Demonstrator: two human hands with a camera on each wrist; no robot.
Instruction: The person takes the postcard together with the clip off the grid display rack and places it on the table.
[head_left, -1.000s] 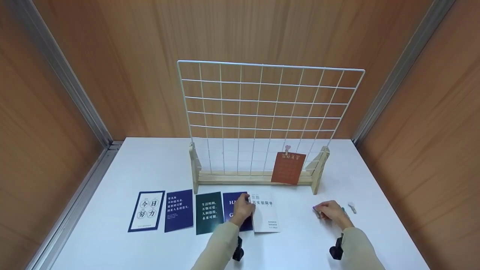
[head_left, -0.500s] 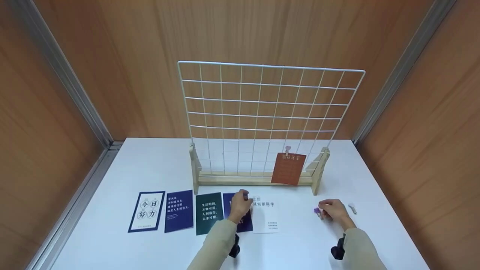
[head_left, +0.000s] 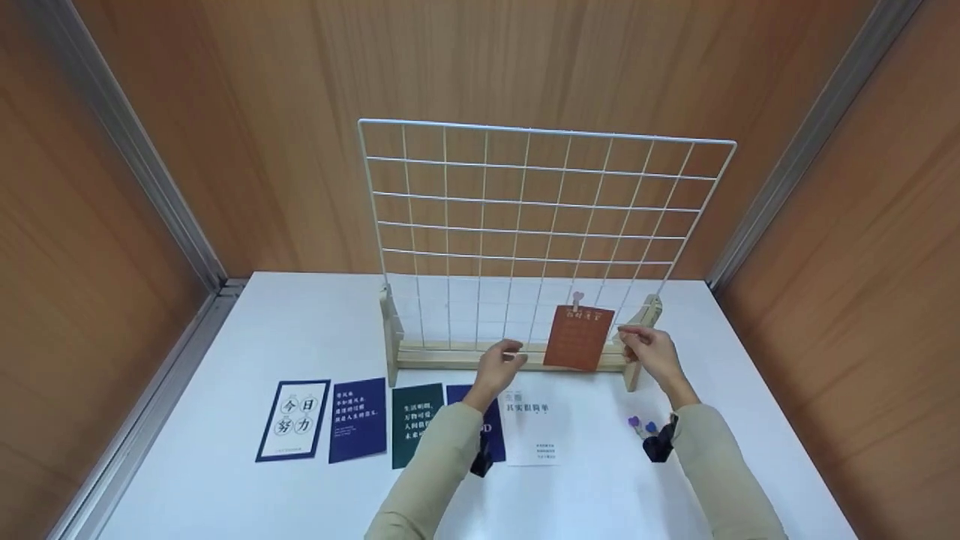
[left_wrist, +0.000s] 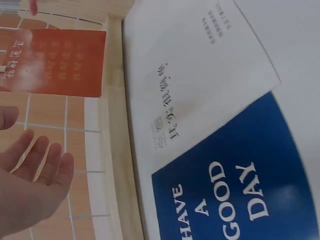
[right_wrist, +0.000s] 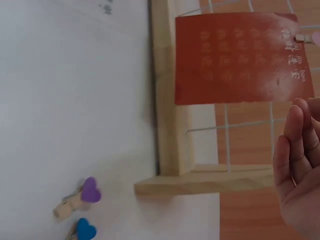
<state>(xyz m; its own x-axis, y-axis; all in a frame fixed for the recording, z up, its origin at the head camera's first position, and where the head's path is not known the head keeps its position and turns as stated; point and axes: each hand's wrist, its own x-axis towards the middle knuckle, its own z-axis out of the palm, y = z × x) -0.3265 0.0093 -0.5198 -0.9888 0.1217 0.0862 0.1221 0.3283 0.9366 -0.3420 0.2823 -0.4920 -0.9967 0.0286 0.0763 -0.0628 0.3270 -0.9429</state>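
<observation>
A red card point(head_left: 579, 339) hangs low on the right of the white wire grid point(head_left: 487, 163), held by a small wooden clip with a pink heart point(head_left: 577, 298). My right hand point(head_left: 651, 355) is at the card's right edge; the right wrist view shows its fingers point(right_wrist: 296, 122) close together by the card's corner. To the card's left, my left hand point(head_left: 498, 370) is raised in front of the wooden base point(head_left: 439, 360), its fingers point(left_wrist: 45, 155) loosely bent with nothing between them. Two clips lie below my right hand, one with a purple heart point(right_wrist: 91, 190), one with a blue heart point(right_wrist: 86, 229).
A row of cards lies before the rack: a blue-bordered white card point(head_left: 293, 420), a purple card point(head_left: 358, 420), a green card point(head_left: 414, 412), a "HAVE A GOOD DAY" card point(left_wrist: 235, 185) and a white card point(head_left: 532, 427). Wooden panels point(head_left: 525, 60) enclose the table.
Both hands have moved away from the table toward the rack. My right hand has left the purple-heart clip lying on the table; my left hand has come off the cards.
</observation>
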